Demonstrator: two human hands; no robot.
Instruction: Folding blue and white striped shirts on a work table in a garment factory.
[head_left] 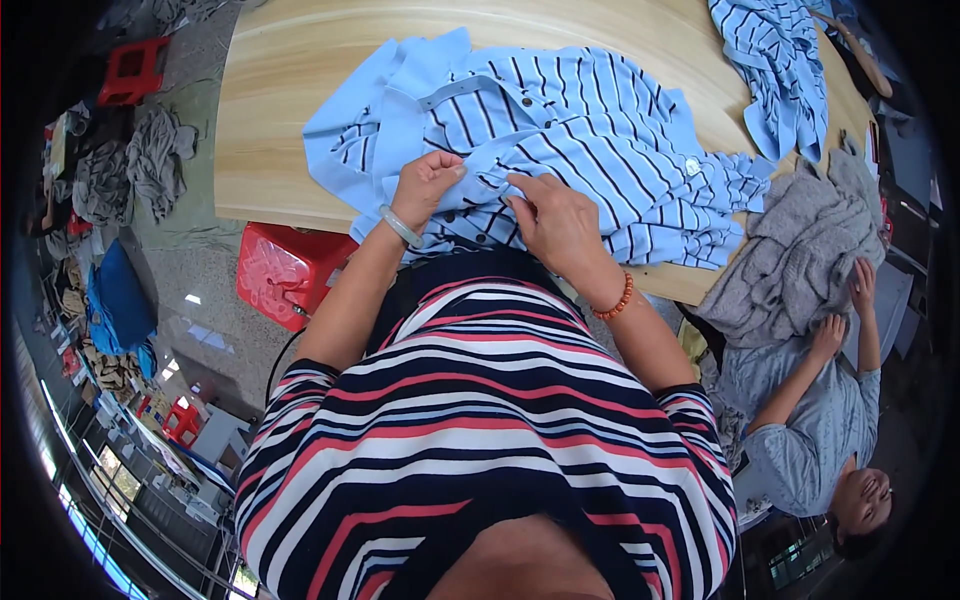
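Note:
A light blue knit cardigan (610, 150) with dark and white stripes is spread over the near side of the table, its wide plain blue trim toward the left. Dark buttons run along its front bands. My left hand (425, 190), with a pale bangle at the wrist, pinches the cardigan by its front band, thumb against forefinger. Just to the right, my right hand (562, 222), with an orange bead bracelet, holds the same fabric between thumb and bent forefinger. Anything small between the fingertips is too fine to make out.
A wooden table (270, 100) carries another striped blue garment (775, 70) at the far right. Grey knitwear (800, 240) hangs over its right corner, under a co-worker's hands (845, 305). A red stool (285, 270) stands by the left edge; grey garments (155, 160) lie further left.

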